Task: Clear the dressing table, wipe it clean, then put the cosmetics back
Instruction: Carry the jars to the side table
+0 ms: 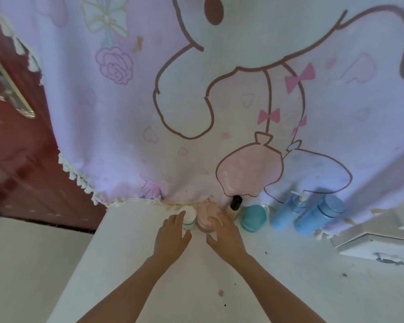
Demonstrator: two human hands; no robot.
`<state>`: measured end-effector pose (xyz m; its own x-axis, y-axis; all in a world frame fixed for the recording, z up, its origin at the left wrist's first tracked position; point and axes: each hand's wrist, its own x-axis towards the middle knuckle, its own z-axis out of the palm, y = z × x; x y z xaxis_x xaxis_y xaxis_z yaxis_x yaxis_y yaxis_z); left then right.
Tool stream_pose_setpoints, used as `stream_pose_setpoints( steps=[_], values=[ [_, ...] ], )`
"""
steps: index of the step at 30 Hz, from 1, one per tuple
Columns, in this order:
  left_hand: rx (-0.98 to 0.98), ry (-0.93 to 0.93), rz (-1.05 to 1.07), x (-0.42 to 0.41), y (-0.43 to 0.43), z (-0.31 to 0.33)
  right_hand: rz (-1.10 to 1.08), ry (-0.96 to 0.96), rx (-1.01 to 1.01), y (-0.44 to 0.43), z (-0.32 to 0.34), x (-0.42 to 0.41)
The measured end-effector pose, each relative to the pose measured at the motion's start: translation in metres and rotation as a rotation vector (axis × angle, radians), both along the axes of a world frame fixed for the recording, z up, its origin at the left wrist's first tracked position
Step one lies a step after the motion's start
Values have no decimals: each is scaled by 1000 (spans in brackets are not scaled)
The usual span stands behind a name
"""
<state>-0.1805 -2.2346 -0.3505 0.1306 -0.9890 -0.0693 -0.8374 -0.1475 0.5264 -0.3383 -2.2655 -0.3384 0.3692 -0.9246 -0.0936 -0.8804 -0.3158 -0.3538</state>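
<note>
two hands reach over the table (pixel 149 276). left hand (pixel 173 231) wraps round the white jar (pixel 189 215), just left of the pink jar (pixel 205 215). right hand (pixel 224 233) grips the pink jar. blue bottles (pixel 317 215) stand right of it. dark spots (pixel 221 293) show, so clearing seems in hand. next, lift both jars straight up, missing the black-top bottle (pixel 235 203).

Both arms reach forward, left hand (pixel 173 231) and right hand (pixel 224 231) close together, gripping.
</note>
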Motion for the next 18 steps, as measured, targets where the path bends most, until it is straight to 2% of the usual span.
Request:
stream_pose_setpoints(
  steps=[3, 8, 13, 18],
  values=[
    [-49, -35, -78, 6, -19, -7, 15, 38, -33, -16, -4, 13],
    [-24, -122, -193, 11, -37, -12, 28, 50, -93, -29, -19, 23],
    [-14, -138, -241, 13, -45, -21, 71, 117, -177, -38, -25, 28],
    [36, -62, -203, 13, -50, -29, 72, 78, -128, -46, -28, 31]
  ],
)
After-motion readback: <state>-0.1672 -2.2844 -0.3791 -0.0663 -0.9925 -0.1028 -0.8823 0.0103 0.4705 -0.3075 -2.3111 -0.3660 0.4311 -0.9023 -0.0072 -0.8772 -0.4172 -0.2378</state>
